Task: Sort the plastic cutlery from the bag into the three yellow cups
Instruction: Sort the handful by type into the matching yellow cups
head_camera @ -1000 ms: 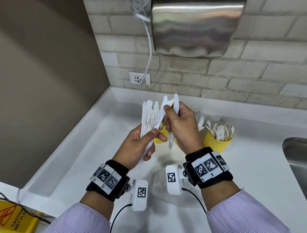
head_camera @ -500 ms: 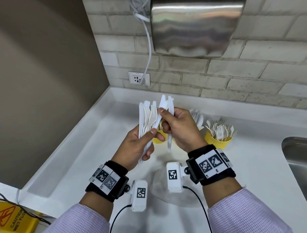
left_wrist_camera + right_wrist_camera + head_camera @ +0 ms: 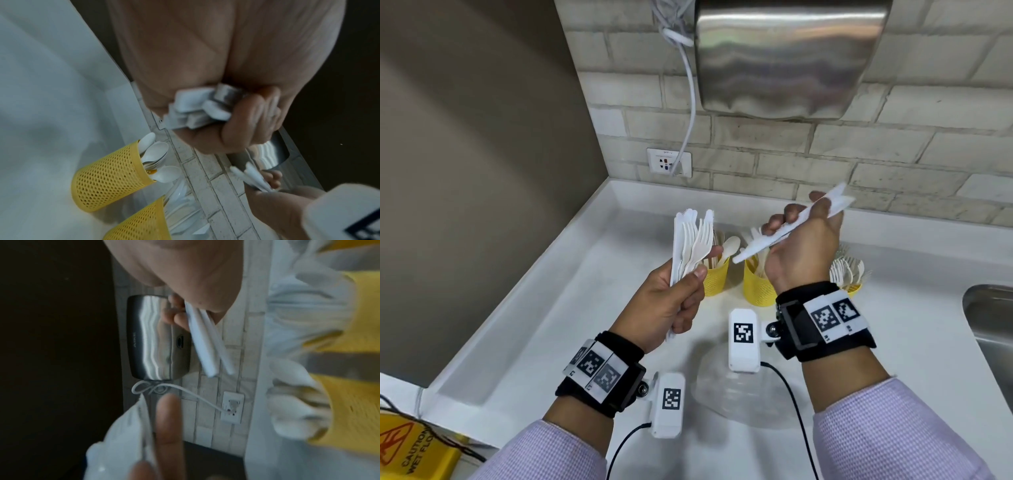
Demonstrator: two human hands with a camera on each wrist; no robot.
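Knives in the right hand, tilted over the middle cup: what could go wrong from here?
1. The right hand grips the two knives mid-length, splayed apart; one may miss the middle cup or slip out.
2. That cup already looks full, so the knives could catch on what stands in it.
3. The left hand holds a loose bundle of mixed cutlery; pieces could slide out.

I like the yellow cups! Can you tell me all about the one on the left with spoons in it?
The left cup is yellow plastic with a mesh of tiny holes, wider at the top. It stands upright on the white counter, apart from the middle cup. White spoons stick up out of it, bowls upward. No hand touches it.
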